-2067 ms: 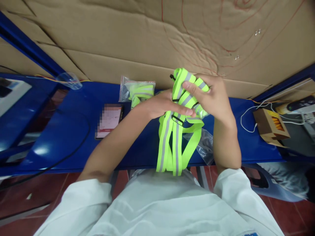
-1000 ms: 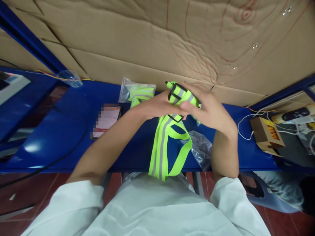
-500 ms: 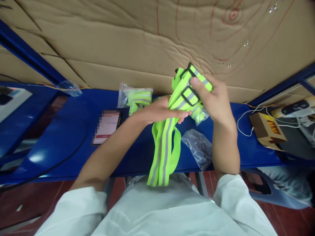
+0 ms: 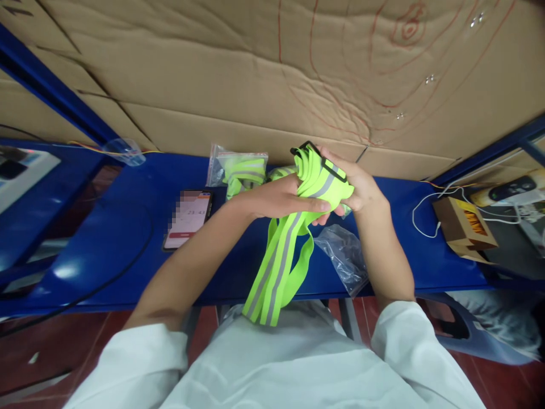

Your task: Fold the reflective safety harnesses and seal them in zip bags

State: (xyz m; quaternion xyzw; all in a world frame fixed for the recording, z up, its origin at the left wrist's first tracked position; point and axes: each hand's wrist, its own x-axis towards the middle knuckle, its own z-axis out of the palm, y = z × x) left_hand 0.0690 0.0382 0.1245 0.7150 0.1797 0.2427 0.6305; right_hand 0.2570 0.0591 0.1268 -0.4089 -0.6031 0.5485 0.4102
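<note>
Nearest to me, the loose tails of the reflective strap (image 4: pixel 276 267) hang down over the front edge of the bench (image 4: pixel 106 250) and end against my white shirt (image 4: pixel 276 363): flat woven webbing, fluorescent yellow-green, with a dull grey reflective stripe running along its length. Higher up, the same webbing is gathered into a thick folded bundle with a thin black band across its top, and both my hands are closed around that bundle above the bench. My left hand (image 4: pixel 279 199) wraps it from the left with fingers curled across the front, a full closed grip on the fabric; my right hand (image 4: pixel 357 187) cups it from the right and behind, fingers folded onto the bundle as well. Just beside my right forearm lies an empty clear plastic bag (image 4: pixel 343 255), crumpled and glossy, flat on the smooth blue bench top. To the left, a phone (image 4: pixel 187 218) lies face up with its screen lit, and a black cable (image 4: pixel 106 278) curves across the bench near it. Further back, a sealed clear bag (image 4: pixel 238 167) holds another folded yellow-green strap. Off to the right sits a small brown cardboard box (image 4: pixel 464 227) with a thin white cable (image 4: pixel 426 218) looping by it. Behind everything rises a creased corrugated cardboard sheet (image 4: pixel 255 74), marked with red lines.
</note>
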